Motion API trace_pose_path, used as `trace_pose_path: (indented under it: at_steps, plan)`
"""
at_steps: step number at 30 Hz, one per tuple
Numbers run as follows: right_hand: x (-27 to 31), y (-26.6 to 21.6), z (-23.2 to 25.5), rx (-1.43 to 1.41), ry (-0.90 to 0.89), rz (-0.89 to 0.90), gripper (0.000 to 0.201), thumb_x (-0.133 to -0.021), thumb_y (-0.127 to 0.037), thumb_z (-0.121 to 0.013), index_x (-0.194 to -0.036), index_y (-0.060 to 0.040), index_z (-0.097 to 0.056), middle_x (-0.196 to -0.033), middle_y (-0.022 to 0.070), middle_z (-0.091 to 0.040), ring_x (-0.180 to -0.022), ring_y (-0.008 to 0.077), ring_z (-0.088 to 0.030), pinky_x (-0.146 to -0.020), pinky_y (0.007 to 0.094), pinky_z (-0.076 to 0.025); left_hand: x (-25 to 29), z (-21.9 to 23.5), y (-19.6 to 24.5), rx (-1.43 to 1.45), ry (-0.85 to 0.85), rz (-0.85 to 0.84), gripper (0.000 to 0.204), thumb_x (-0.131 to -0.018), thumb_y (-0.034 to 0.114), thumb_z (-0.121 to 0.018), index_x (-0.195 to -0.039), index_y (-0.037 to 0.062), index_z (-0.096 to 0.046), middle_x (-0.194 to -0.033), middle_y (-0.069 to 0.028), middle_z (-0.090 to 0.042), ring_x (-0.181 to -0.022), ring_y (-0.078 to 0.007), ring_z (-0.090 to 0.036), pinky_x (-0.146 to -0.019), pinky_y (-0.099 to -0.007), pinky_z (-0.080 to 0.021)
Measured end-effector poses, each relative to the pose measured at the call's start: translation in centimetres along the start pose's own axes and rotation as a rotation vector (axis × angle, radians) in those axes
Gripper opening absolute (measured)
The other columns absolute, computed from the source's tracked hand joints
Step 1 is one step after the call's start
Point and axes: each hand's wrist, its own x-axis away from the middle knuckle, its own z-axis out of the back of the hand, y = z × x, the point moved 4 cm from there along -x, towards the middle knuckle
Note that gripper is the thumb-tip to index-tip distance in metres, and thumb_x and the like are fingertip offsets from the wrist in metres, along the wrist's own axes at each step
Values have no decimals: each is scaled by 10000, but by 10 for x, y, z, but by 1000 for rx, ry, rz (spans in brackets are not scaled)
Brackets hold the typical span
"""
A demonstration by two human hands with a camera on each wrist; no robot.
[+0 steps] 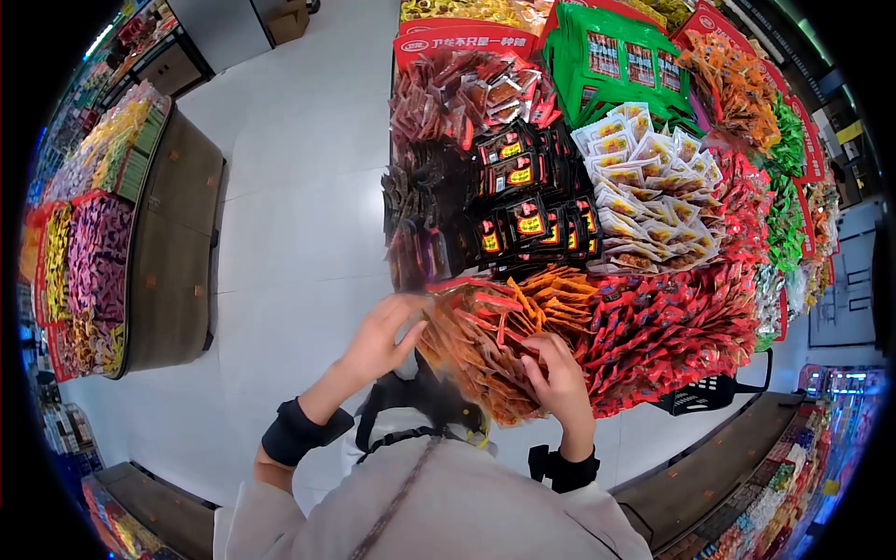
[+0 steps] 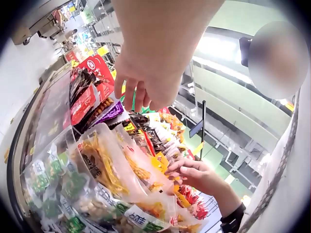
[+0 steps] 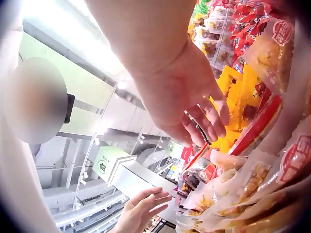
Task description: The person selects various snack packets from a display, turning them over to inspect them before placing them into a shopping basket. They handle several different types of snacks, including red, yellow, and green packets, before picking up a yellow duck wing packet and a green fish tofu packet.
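Note:
My left hand (image 1: 378, 336) hovers at the near left corner of the display, its fingers loosely bent and nothing in its grip. In the left wrist view the same hand (image 2: 148, 80) hangs over the snack packets, close to a purple packet (image 2: 112, 112). My right hand (image 1: 563, 381) is over the near side of the clear snack packets (image 1: 476, 350), fingers relaxed. The right wrist view has its fingertips (image 3: 219, 127) right at the yellow-orange packets (image 3: 238, 99). A red strip (image 3: 257, 126) lies between these and the clear packets.
Black packets (image 1: 527, 219), white packets (image 1: 649, 191) and red packets (image 1: 663, 327) fill the display beyond my hands. Green bags (image 1: 616, 61) are piled at the back. A black basket (image 1: 700, 397) is at the right. Across the aisle floor (image 1: 299, 168) stands another snack stand (image 1: 173, 243).

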Motion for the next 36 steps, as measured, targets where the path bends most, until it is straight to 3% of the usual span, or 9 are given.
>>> trace_pose_path:
  at_steps: [5,8,12,16,17,22,28,33,36]
  plan:
    - [7,9,-7,-74,85,-156,172,-781,-45,-571,-942,-14,-517,-936,132,-540,-878,311,-533,-741,341,-426,-44,12,-11,15,-84,-143,242,-789,61,-570,-1024,10,-541,-1002,-144,-571,-925,-314,-544,-819,-357,-437]
    - [2,-2,-11,-45,177,-198,173,-777,-26,-561,-944,-4,-519,-942,145,-538,-889,319,-530,-762,345,-425,-68,24,-26,47,-152,-166,232,-795,69,-566,-1017,7,-543,-988,-142,-573,-925,-310,-545,-813,-358,-440]
    - [-15,-27,-23,29,317,-261,162,-782,-21,-545,-943,-3,-527,-947,148,-537,-896,315,-531,-776,345,-423,-104,54,-43,74,-232,-321,209,-805,69,-558,-1006,9,-551,-977,-133,-573,-915,-299,-548,-802,-348,-445]
    - [-37,-49,-49,-27,450,-377,149,-798,-17,-529,-946,-6,-536,-966,133,-539,-899,285,-535,-766,329,-430,-147,86,-74,87,-305,-380,180,-809,76,-560,-978,13,-569,-959,-123,-581,-920,-291,-553,-805,-340,-442]
    - [-47,-58,-55,13,459,-335,127,-816,-9,-517,-941,5,-534,-958,111,-538,-870,210,-540,-733,273,-434,-157,92,-85,117,-306,-370,175,-809,73,-560,-974,17,-573,-950,-119,-584,-920,-288,-553,-810,-339,-439]
    - [-86,-80,-86,133,517,-329,110,-831,-17,-511,-939,-4,-531,-939,92,-531,-814,187,-536,-702,261,-437,-204,110,-131,94,-327,-401,189,-816,88,-547,-995,29,-567,-975,-115,-575,-924,-288,-553,-809,-334,-437]
    - [-97,-85,-100,43,618,-501,123,-829,-3,-507,-950,-3,-522,-938,80,-531,-772,160,-533,-669,253,-436,-250,98,-142,82,-334,-559,185,-781,95,-556,-955,34,-550,-951,-117,-563,-911,-298,-537,-786,-355,-445]
    - [-108,-103,-98,21,635,-461,121,-817,2,-517,-938,1,-529,-946,88,-537,-780,169,-536,-680,254,-440,-285,65,-128,-7,-307,-724,197,-770,69,-558,-963,40,-534,-931,-112,-546,-913,-292,-520,-775,-364,-439]
    - [-107,-105,-94,56,633,-413,119,-811,6,-520,-929,5,-533,-934,99,-545,-787,181,-538,-691,260,-441,-301,43,-128,-218,-355,-870,274,-703,36,-562,-977,48,-551,-925,-83,-523,-928,-256,-492,-798,-341,-423]
